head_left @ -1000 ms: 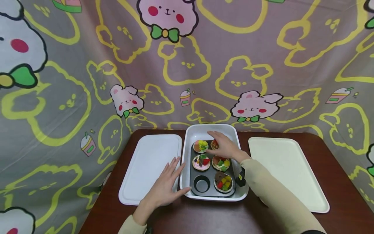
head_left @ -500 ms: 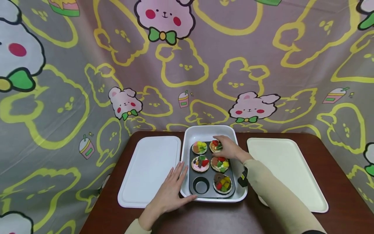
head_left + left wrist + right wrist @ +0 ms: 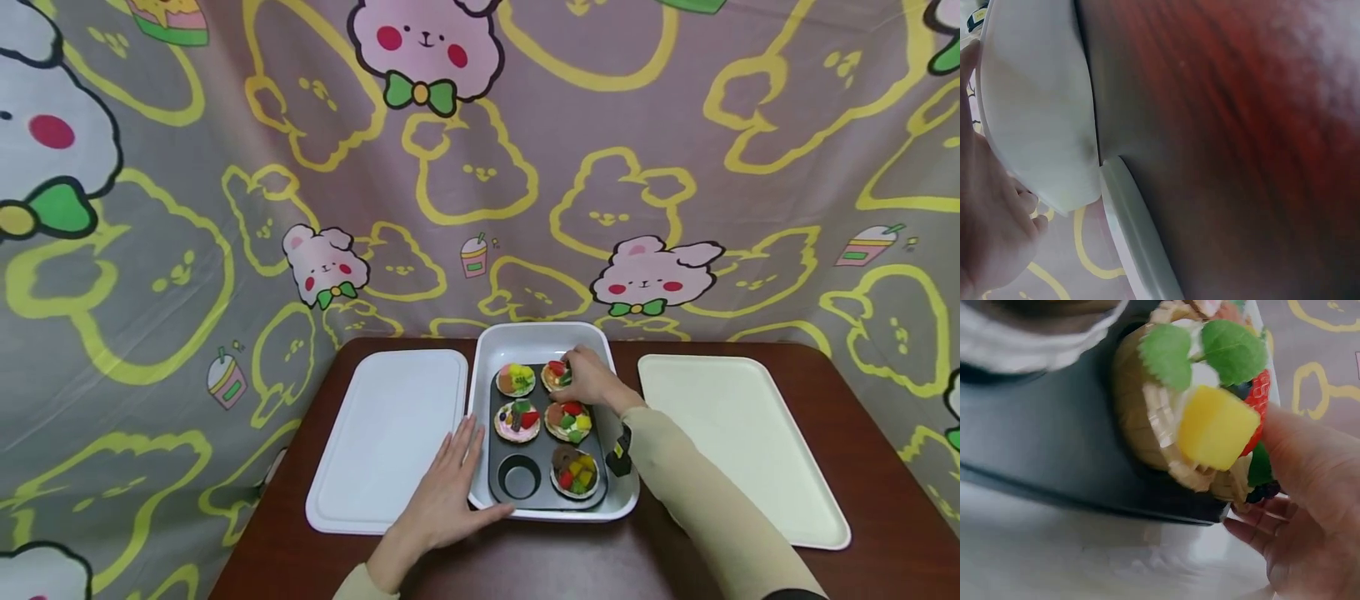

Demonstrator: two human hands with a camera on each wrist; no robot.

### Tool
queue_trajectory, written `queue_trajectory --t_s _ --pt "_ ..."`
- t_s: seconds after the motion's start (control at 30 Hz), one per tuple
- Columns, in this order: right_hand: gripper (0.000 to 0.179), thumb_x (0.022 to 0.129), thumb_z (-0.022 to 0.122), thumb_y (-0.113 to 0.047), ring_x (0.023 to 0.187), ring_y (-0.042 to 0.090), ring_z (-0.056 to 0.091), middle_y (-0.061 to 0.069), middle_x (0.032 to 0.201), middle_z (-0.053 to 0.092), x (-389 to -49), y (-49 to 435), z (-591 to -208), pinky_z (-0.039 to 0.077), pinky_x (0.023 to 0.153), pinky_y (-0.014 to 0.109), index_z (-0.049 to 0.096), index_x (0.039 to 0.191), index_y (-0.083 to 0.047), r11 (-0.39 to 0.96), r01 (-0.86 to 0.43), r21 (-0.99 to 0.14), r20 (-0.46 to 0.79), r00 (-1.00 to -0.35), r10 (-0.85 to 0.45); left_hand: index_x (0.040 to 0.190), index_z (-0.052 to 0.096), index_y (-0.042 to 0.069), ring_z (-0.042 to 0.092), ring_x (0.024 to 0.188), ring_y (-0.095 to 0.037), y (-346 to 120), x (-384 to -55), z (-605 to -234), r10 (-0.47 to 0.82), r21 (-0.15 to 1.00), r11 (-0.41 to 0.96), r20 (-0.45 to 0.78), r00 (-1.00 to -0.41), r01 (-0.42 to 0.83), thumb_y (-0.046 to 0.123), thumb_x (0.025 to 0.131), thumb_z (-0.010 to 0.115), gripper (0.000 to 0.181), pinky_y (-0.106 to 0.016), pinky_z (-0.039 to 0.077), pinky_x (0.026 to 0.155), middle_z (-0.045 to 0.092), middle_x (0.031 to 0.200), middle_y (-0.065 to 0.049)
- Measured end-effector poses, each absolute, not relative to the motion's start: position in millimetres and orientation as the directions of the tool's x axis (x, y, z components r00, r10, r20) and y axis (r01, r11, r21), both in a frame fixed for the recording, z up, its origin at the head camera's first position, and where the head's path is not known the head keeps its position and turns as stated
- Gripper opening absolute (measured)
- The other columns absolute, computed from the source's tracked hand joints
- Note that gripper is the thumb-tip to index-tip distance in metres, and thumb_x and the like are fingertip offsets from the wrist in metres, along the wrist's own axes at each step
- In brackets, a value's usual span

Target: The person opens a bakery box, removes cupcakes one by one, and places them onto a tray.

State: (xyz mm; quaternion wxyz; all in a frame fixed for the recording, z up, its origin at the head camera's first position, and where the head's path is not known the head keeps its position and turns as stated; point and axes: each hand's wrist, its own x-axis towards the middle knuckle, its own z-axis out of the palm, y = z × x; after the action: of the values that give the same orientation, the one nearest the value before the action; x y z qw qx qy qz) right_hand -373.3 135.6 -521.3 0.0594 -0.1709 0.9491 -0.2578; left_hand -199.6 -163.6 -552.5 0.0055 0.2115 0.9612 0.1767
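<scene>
A dark muffin tin (image 3: 543,492) with several toy fruit tarts lies inside a white basin (image 3: 517,335). My right hand (image 3: 592,380) reaches over the basin's right side and pinches the far-right fruit tart (image 3: 553,373), which has red and green toppings. In the right wrist view a nearer tart (image 3: 1219,425) with a yellow cube and green leaves partly hides the fingertips. My left hand (image 3: 446,492) rests at the basin's near-left corner, fingers straight along the left rim and thumb spread along the front rim. The front-left cup (image 3: 519,477) of the tin holds nothing.
A white tray (image 3: 386,442) lies left of the basin, close against it. To the right lies a cream tray (image 3: 738,442), partly under the right sleeve. Behind the brown table (image 3: 555,567) hangs a patterned cloth (image 3: 525,167).
My right hand has come down onto the far-right tart, its spread fingers drawing together around it. The left hand has slid slightly right, against the basin's rim.
</scene>
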Motion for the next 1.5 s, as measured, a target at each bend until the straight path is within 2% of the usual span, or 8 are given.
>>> queue_trajectory --t_s 0.23,0.63,0.83,0.97,1.03,1.27,1.5 --pt "0.064 0.084 0.095 -0.028 0.107 0.035 0.061 0.024 0.121 0.063 -373.7 137.2 -523.0 0.058 0.102 0.054 0.068 0.126 0.013 0.810 -0.292 -0.509 -0.016 -0.937 -0.348 0.176 0.020 0.008 0.015 0.174 -0.028 -161.6 -199.6 -555.5 0.412 0.341 0.846 0.071 -0.908 0.410 0.085 0.088 0.066 0.126 -0.054 0.021 0.141 0.012 0.187 -0.014" --pt "0.066 0.084 0.094 -0.027 0.117 0.036 0.062 0.024 0.135 0.063 -370.1 135.2 -530.0 0.059 0.107 0.057 0.065 0.136 0.001 0.804 -0.280 -0.525 0.024 -0.949 -0.315 0.176 0.019 0.008 0.014 0.174 -0.029 -161.8 -200.0 -555.6 0.408 0.366 0.838 0.072 -0.910 0.405 0.083 0.089 0.068 0.126 -0.055 0.022 0.141 0.011 0.187 -0.014" --pt "0.064 0.084 0.093 -0.020 0.111 0.035 0.063 0.024 0.133 0.060 -366.5 136.4 -527.5 0.060 0.104 0.057 0.060 0.136 -0.003 0.732 -0.303 -0.611 0.115 -0.948 -0.296 0.176 0.021 0.008 0.014 0.174 -0.030 -163.9 -199.9 -555.3 0.403 0.381 0.836 0.064 -0.913 0.396 0.082 0.089 0.069 0.125 -0.057 0.022 0.141 0.011 0.187 -0.014" --pt "0.064 0.084 0.092 -0.013 0.114 0.038 0.061 0.027 0.136 0.054 -364.8 138.8 -525.3 0.059 0.104 0.060 0.056 0.135 -0.003 0.679 -0.309 -0.666 0.155 -0.948 -0.279 0.176 0.022 0.008 0.015 0.174 -0.033 -164.4 -199.9 -555.8 0.396 0.390 0.838 0.049 -0.917 0.382 0.083 0.089 0.068 0.124 -0.058 0.022 0.140 0.011 0.187 -0.014" --pt "0.066 0.083 0.092 -0.011 0.118 0.040 0.061 0.028 0.140 0.052 -364.4 140.1 -524.9 0.058 0.108 0.061 0.055 0.137 -0.002 0.660 -0.304 -0.687 0.156 -0.949 -0.275 0.176 0.022 0.009 0.015 0.174 -0.033 -164.3 -200.0 -556.4 0.390 0.396 0.839 0.039 -0.920 0.372 0.083 0.088 0.068 0.124 -0.058 0.022 0.140 0.010 0.187 -0.013" --pt "0.077 0.087 0.090 -0.007 0.131 0.043 0.063 0.027 0.150 0.061 -365.5 146.0 -523.1 0.051 0.119 0.065 0.053 0.155 -0.001 0.554 -0.277 -0.785 0.144 -0.952 -0.272 0.176 0.021 0.010 0.014 0.174 -0.033 -162.9 -200.5 -555.0 0.381 0.415 0.838 0.020 -0.924 0.355 0.083 0.088 0.068 0.124 -0.058 0.019 0.141 0.008 0.188 -0.011" --pt "0.082 0.095 0.087 -0.015 0.134 0.042 0.063 0.025 0.153 0.059 -364.4 150.5 -521.1 0.052 0.119 0.063 0.046 0.164 -0.009 0.469 -0.191 -0.863 0.079 -0.966 -0.247 0.177 0.021 0.011 0.013 0.175 -0.032 -161.6 -200.7 -554.2 0.383 0.414 0.840 0.009 -0.924 0.352 0.084 0.088 0.067 0.124 -0.058 0.019 0.141 0.007 0.188 -0.010"
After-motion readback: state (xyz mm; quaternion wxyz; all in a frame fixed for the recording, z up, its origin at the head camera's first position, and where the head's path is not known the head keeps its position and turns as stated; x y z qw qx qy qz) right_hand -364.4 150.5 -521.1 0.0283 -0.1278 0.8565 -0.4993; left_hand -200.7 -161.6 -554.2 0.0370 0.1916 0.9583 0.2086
